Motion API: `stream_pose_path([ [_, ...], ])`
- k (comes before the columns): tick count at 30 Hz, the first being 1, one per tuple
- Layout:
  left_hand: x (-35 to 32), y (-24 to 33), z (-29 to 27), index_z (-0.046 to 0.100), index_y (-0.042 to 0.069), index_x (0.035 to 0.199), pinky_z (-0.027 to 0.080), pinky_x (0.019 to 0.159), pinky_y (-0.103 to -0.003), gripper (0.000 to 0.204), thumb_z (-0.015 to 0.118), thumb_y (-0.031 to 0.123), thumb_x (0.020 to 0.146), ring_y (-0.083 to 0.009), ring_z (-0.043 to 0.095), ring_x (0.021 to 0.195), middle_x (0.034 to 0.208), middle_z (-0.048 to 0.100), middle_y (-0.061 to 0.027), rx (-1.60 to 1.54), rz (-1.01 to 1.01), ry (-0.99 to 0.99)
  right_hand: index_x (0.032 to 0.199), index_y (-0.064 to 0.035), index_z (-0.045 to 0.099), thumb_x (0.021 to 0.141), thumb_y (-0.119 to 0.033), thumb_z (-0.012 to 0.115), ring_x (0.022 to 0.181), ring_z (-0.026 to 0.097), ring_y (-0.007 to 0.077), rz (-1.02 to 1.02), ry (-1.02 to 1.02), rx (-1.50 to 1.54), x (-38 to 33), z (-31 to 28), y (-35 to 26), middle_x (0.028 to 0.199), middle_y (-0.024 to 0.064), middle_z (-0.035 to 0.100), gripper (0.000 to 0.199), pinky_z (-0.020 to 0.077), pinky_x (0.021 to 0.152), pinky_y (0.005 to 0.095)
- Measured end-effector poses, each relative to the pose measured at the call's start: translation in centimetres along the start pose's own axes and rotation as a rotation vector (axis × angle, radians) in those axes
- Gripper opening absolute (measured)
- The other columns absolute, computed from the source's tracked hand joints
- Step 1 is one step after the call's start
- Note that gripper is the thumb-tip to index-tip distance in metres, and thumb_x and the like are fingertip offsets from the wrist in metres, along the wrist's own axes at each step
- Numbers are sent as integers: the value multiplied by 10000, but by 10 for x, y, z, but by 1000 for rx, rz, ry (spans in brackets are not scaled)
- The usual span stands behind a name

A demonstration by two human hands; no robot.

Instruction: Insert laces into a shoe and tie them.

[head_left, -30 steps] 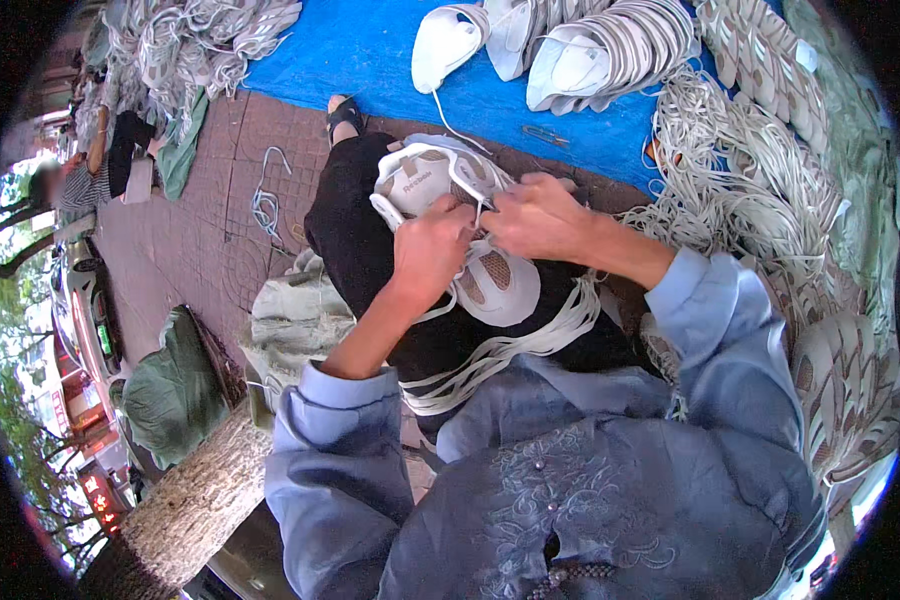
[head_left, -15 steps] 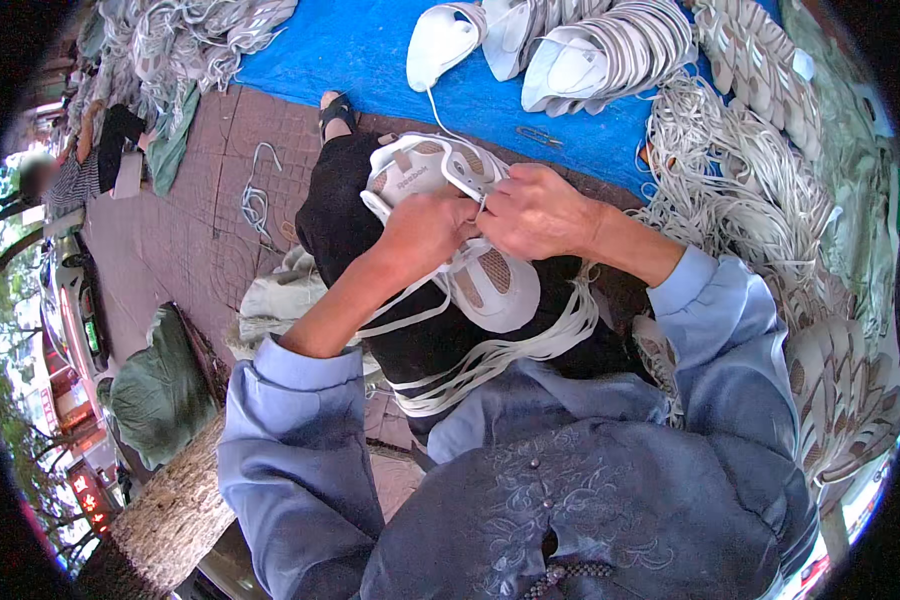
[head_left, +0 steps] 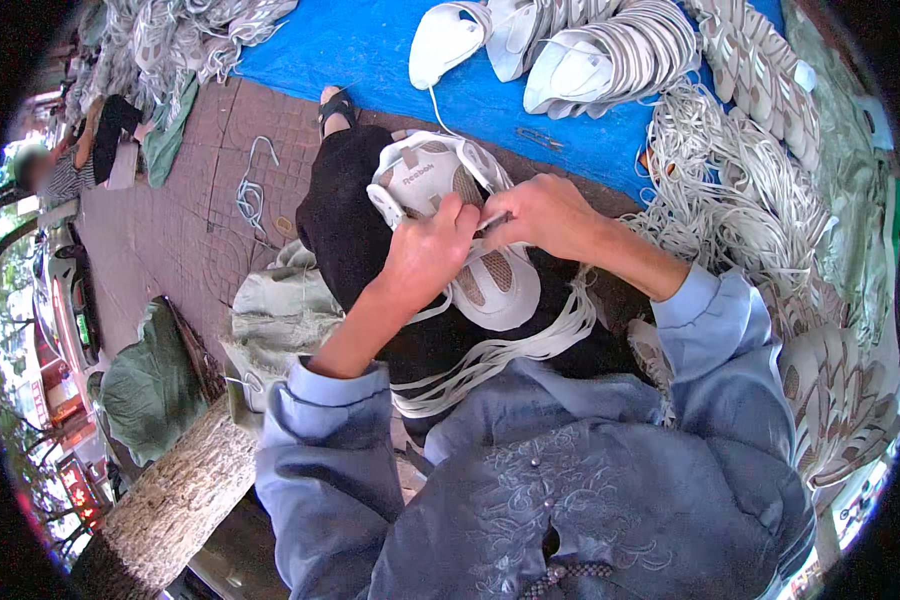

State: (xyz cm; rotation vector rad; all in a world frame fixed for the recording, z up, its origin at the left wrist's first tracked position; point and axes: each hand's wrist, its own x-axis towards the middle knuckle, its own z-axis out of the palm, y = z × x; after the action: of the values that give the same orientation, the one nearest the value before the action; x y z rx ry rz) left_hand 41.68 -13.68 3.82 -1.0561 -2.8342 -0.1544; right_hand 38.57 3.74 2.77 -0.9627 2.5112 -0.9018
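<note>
Pavement (head_left: 170, 225): reddish-brown, open to the street at far left; a pale loose cord (head_left: 253, 200) lies on it.
Blue sheet (head_left: 370, 60): spread at the top; carries nested uppers (head_left: 635, 60).
Lace pile (head_left: 725, 200): heaped at the right, beside the sheet.
Seated person (head_left: 88, 165): upper left, well apart.
Lap (head_left: 345, 215): black trousers; bears the shoe (head_left: 497, 290), toe toward the wearer, and a lace bundle (head_left: 505, 358).
Left hand (head_left: 432, 248): forearm angled up and rightward, fingers curled over the shoe's middle — clamping cannot be told.
Right hand (head_left: 540, 218): forearm angled up and leftward, fingertips together, pinching a thin strip (head_left: 494, 221) just beside the left.
</note>
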Motion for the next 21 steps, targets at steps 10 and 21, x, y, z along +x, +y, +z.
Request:
stream_pose_path([
  [10, -18, 6, 6, 484, 52, 770, 451, 421, -262, 131, 538, 61, 652, -149, 530, 496, 721, 433, -64, -23, -121, 150, 629, -152, 599, 617, -345, 630, 596, 581, 294, 242, 70, -58, 17, 24, -17, 564, 70, 570, 196, 366, 540, 528],
  [21, -30, 5, -3, 582, 25, 947, 427, 563, -207, 188, 473, 117, 823, -73, 519, 617, 759, 576, -34, -1329, -923, 237, 626, -62, 566, 623, -150, 592, 497, 524, 155, -75, 296, 280, 33, -4, -21, 545, 53, 538, 91, 403, 460, 287],
])
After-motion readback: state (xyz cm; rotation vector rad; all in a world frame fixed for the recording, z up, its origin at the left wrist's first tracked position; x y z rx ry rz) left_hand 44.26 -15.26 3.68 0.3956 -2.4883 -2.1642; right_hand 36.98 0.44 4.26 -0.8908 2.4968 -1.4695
